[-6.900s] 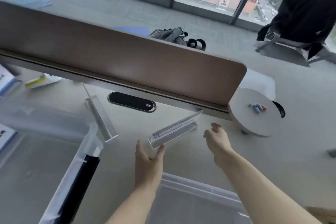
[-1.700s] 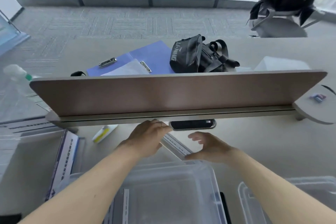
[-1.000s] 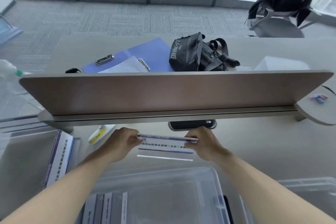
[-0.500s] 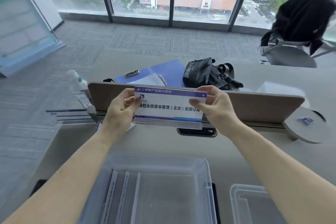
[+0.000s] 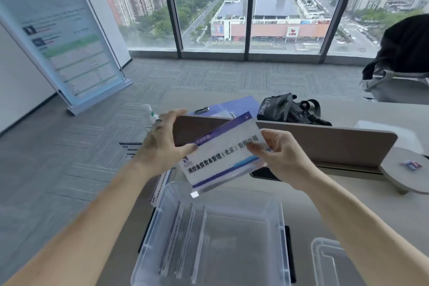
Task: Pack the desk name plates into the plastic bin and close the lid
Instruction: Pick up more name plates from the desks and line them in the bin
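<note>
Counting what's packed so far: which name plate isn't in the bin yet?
The name plate held tilted by both hands above the plastic bin; the other plates already stand on edge inside along its left side.

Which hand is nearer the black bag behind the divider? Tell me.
Right. The right hand holds the name plate at its right end, just below and in front of the black bag. The left hand holds the plate's left end, farther away.

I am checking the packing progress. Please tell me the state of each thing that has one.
name plate: held in the air, tilted, above the bin
left hand: holds the plate's left end
right hand: holds the plate's right end
plastic bin: open, some plates standing on edge at its left
lid: off, right of the bin
</note>
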Demonstrator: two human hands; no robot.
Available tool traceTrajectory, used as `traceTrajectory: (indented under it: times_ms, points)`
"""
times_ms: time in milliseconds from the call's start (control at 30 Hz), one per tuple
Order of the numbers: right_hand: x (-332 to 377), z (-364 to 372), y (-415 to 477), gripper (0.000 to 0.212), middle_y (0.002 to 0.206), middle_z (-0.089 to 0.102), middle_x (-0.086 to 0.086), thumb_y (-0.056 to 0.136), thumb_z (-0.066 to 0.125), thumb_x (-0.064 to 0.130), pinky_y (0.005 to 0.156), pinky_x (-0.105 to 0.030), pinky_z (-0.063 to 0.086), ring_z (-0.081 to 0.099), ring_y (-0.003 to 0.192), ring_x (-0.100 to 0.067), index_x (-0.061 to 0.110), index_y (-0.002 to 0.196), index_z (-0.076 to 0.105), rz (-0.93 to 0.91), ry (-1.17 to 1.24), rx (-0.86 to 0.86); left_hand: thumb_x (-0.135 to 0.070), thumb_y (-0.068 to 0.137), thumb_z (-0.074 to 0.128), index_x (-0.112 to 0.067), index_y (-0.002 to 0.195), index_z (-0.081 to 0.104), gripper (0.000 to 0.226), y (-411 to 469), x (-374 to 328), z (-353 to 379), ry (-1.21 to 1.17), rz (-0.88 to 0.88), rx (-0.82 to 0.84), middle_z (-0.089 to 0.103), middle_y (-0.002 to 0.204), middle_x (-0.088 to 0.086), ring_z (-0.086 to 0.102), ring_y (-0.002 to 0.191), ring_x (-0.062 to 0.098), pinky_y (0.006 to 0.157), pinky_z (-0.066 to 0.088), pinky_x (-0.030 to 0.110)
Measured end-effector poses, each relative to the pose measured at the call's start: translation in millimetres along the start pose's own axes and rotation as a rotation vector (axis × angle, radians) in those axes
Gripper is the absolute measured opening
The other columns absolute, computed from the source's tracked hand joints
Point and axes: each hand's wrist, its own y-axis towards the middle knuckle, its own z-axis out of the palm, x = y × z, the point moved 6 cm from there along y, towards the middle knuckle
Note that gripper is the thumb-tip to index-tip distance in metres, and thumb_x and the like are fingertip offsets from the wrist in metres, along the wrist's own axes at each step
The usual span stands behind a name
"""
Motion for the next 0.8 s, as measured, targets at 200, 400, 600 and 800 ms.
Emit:
traceTrajectory:
  times_ms: [200, 400, 600, 800]
  points:
    - [33.1, 26.4, -13.5, 0.013, 0.101, 0.076, 0.002, 0.089, 0.071, 0.022, 0.081, -0.054, 0.059, 0.073, 0.094, -0.028, 0.026, 0.102, 0.072, -0.087, -0.284, 0.082, -0.006, 0.097, 0.065, -0.017, 0.124, 0.072, 0.031, -50.4, 2.6, 40.9, -0.474, -0.051, 0.544, 0.077, 0.118, 0.004, 0.072, 0.112, 0.024, 0.1, 0.054, 0.049]
    - [-46.9, 60.8, -52.8, 0.069, 0.137, 0.051, 0.006, 0.084, 0.077, 0.031, 0.1, -0.03, 0.051, 0.055, 0.122, -0.011, 0.02, 0.144, 0.043, 0.269, -0.05, -0.313, -0.005, 0.094, 0.067, -0.009, 0.123, 0.07, 0.029, -101.6, 49.2, 88.9, -0.684, -0.319, 0.489, 0.078, 0.113, 0.008, 0.075, 0.104, 0.029, 0.089, 0.061, 0.045]
    - [-177.7, 139.2, -114.9, 0.026, 0.104, 0.074, -0.002, 0.097, 0.06, 0.022, 0.064, -0.028, 0.053, 0.072, 0.088, -0.015, 0.012, 0.121, 0.061, 0.725, 0.248, -0.228, -0.013, 0.1, 0.06, -0.01, 0.113, 0.075, 0.02, -130.9, 76.9, 165.2, -0.528, -0.453, 0.565, 0.081, 0.1, 0.007, 0.079, 0.09, 0.023, 0.087, 0.062, 0.045]
    - [-252.8, 158.1, -110.3, 0.015, 0.093, 0.074, -0.008, 0.096, 0.051, 0.009, 0.049, -0.025, 0.047, 0.07, 0.077, -0.022, 0.015, 0.107, 0.059, 0.853, 0.26, -0.228, -0.016, 0.1, 0.047, -0.007, 0.102, 0.073, 0.027, -139.7, 107.4, 242.5, -0.397, -0.522, 0.647, 0.079, 0.098, 0.009, 0.076, 0.091, 0.029, 0.087, 0.061, 0.044]
